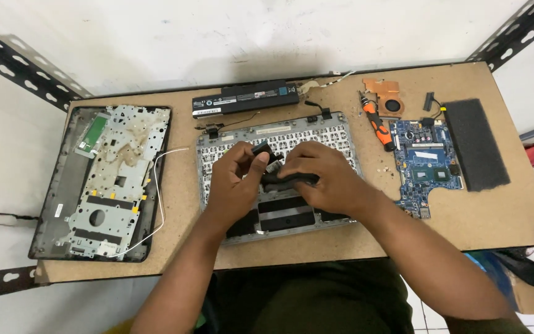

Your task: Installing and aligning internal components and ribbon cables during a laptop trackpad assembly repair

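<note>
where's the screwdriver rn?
In the head view the orange-handled screwdriver lies on the table's right side, between the grey laptop base and the blue circuit board, just below the copper fan assembly.

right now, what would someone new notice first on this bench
Both bare hands meet mid-table over the grey laptop keyboard frame: the left hand and right hand grip a small black plastic strip. A blue circuit board lies to the right, and an opened black laptop base panel to the left.
</note>
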